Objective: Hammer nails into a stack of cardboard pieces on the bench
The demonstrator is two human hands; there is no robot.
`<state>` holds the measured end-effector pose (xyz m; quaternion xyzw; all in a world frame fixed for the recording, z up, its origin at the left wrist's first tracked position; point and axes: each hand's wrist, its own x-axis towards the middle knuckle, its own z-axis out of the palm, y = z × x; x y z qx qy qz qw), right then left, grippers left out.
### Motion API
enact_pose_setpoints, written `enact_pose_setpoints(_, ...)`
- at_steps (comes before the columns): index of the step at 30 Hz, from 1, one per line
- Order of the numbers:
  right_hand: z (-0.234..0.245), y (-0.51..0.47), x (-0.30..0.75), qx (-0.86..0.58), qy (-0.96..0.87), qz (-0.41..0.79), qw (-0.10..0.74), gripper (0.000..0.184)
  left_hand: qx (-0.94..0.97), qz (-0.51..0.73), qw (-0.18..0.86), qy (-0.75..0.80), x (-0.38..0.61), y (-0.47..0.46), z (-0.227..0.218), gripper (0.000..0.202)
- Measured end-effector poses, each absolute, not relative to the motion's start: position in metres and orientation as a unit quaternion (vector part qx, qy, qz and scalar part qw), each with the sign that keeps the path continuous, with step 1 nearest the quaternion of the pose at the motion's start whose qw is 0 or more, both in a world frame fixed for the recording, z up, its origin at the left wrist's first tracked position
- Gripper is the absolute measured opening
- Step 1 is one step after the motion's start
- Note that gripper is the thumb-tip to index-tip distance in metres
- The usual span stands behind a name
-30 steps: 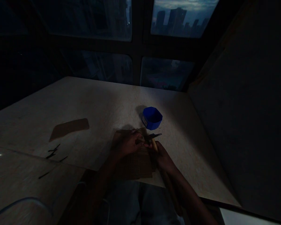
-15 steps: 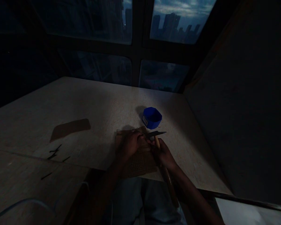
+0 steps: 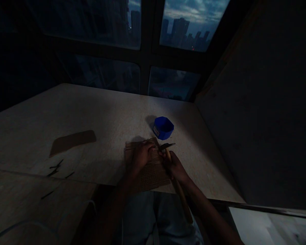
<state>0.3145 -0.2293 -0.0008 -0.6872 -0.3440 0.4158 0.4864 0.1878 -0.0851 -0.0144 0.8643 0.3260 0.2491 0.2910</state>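
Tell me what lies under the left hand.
Under the left hand lies a brown perforated board, flat on the table. Whatever the hand presses near its far edge is covered and too dark to make out.

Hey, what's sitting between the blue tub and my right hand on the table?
Head view: the dark metal head of the tool your right hand grips, then bare table up to the blue tub.
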Motion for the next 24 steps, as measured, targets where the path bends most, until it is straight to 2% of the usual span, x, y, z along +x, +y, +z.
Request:
enact_pose_setpoints(12, -0.0098, -0.2296, 0.3129, -0.724, -0.395, 0.324, 0.464, 0.023, 0.860, 0.233, 0.256, 0.375, 0.1946, -0.0925, -0.0115, 0.023)
enact_pose_setpoints(24, -0.0078, -0.2290, 0.3119, -0.735, -0.406, 0.311, 0.446, 0.025, 0.853, 0.239, 0.255, 0.387, 0.1954, -0.0936, -0.0124, 0.022)
